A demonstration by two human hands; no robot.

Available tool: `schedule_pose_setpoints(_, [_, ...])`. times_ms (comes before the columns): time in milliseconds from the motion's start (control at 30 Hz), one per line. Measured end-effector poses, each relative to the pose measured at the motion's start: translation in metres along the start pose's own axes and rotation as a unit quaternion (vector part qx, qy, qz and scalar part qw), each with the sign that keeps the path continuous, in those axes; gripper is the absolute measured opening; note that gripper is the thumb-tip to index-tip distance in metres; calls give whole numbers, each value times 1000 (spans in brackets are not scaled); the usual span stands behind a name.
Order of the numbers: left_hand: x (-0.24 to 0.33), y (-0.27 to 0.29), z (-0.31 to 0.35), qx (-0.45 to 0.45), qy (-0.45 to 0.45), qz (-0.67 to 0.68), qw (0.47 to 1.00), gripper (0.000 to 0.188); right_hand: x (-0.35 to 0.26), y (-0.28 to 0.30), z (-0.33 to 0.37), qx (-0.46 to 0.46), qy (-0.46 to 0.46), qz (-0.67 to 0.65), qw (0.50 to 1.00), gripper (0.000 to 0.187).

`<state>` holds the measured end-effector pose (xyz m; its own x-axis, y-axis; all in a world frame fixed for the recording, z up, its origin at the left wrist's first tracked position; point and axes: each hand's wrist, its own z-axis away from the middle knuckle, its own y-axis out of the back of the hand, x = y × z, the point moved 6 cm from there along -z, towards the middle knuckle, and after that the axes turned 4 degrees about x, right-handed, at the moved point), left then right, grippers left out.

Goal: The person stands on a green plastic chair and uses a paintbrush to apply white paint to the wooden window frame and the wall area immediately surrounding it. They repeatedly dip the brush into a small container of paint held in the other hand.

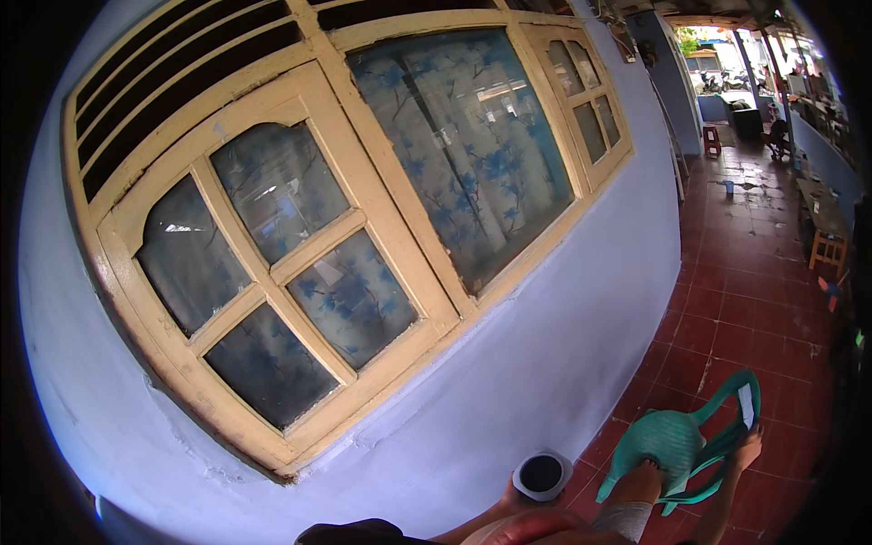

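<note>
At the lower middle, my left hand [509, 498] is wrapped round a pale grey cup-like container [561, 467], its round dark opening facing up. I cannot tell whether the dark inside is liquid. To the right stands a green plastic chair [668, 434] with a ribbed seat. My right hand [748, 450] grips its curved backrest, just below a white strip [747, 404] on the backrest. My bare foot [643, 474] rests on the seat, with grey cloth round the leg.
A pale blue wall [545, 363] with a cream-framed window [363, 218] fills the left. Red floor tiles [745, 309] run back along a passage. Farther off are a wooden bench [822, 202], a light blue cup [728, 187] on the floor and a red stool [711, 140].
</note>
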<state>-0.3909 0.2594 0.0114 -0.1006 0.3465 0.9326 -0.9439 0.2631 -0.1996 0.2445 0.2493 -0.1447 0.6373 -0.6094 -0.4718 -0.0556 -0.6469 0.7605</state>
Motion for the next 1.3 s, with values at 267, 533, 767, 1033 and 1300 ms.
schedule_pose_setpoints(267, [0,-28,-25,6,7,-1,1000,53,19,-24,-19,56,71,28,995,35])
schedule_pose_setpoints(533, [3,-39,-16,15,-23,-48,998,51,2,-10,-22,60,89,47,993,25])
schedule_pose_setpoints(767, [-43,-39,-15,-32,240,594,767,50,-1,-3,-24,0,90,68,994,36])
schedule_pose_setpoints(1033, [-62,-65,-107,-5,175,496,851,55,-36,49,-26,-3,42,54,998,24])
schedule_pose_setpoints(1300, [-46,-62,-282,-2,216,483,849,70,-10,43,3,14,81,139,987,48])
